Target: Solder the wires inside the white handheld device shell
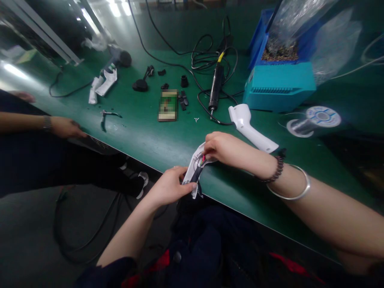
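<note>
At the near table edge, my left hand (171, 185) grips the lower end of a white plastic handle shell (189, 172), thumb on one side and fingers on the other. The shell lies with its hollow inside facing up, holding a dark cable and thin coloured wires (203, 159). My right hand (225, 150) is closed in a pinch over the shell's upper part, fingertips at the red and green wires. Its fingers partly hide that end. Behind my right wrist lies a matching white shell half (252, 130), outer face up.
A soldering iron (216, 86) with looped black cord lies beyond the hands. Solder spool (322, 116), teal box (279, 86) and blue bin (259, 36) stand right. Cutters (105, 118), a pixelated card (168, 105) and black parts (183, 98) lie left. A co-worker's hand (67, 127) is at far left.
</note>
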Demonstrator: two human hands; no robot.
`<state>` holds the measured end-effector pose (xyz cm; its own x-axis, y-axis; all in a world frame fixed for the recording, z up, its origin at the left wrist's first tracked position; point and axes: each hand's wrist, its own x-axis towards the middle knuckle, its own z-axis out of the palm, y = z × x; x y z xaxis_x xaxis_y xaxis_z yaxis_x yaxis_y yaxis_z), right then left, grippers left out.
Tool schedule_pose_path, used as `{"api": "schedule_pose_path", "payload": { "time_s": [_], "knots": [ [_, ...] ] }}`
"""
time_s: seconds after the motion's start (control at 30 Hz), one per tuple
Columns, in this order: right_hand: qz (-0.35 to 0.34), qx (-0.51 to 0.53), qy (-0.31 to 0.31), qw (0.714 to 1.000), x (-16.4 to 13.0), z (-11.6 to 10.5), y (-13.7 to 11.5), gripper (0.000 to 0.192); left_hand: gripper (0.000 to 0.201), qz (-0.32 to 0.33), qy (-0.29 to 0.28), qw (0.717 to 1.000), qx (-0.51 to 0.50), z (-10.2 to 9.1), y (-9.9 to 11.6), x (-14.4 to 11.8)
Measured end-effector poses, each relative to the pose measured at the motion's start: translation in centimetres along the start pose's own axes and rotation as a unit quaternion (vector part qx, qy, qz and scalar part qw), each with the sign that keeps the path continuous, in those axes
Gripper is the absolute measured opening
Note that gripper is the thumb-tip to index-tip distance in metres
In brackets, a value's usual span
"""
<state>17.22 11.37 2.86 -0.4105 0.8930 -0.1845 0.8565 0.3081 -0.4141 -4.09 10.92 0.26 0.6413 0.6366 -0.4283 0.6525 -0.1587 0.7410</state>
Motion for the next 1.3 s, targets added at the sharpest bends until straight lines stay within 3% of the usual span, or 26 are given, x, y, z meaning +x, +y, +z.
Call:
{"api": "schedule_pose_path", "payload": {
  "time_s": [0.17,0.37,0.6,0.77,0.9,1.13,1.3],
  "knots": [
    [-0.005,0.036,0.031,0.999,-0.4,0.2,0.3,0.008,0.025,-0.022,0.012,1.0,0.018,0.2,0.5,0.2],
    [-0.045,0.079,0.095,0.991,-1.3,0.6,1.2,0.031,0.019,-0.033,0.029,0.999,0.012,0.3,0.8,0.2],
    [-0.072,0.002,0.089,0.993,-1.1,1.2,1.5,0.003,0.017,-0.028,0.055,0.998,0.008,0.6,0.7,0.1],
    [-0.063,-0.012,0.084,0.994,-0.8,1.4,1.3,0.007,0.021,-0.02,0.05,0.998,0.013,0.8,0.8,0.2],
    [-0.037,-0.034,0.07,0.996,-0.9,1.2,0.8,0.012,0.024,-0.017,0.083,0.994,0.062,1.1,1.4,0.9],
    [-0.034,-0.072,0.081,0.994,-0.8,1.1,0.4,0.018,0.018,-0.015,0.096,0.993,0.073,1.2,1.9,1.4],
    [-0.07,-0.036,0.121,0.99,-1.3,1.6,1.3,0.005,0.016,-0.002,0.095,0.993,0.065,1.1,1.6,1.4]
  ]
}}
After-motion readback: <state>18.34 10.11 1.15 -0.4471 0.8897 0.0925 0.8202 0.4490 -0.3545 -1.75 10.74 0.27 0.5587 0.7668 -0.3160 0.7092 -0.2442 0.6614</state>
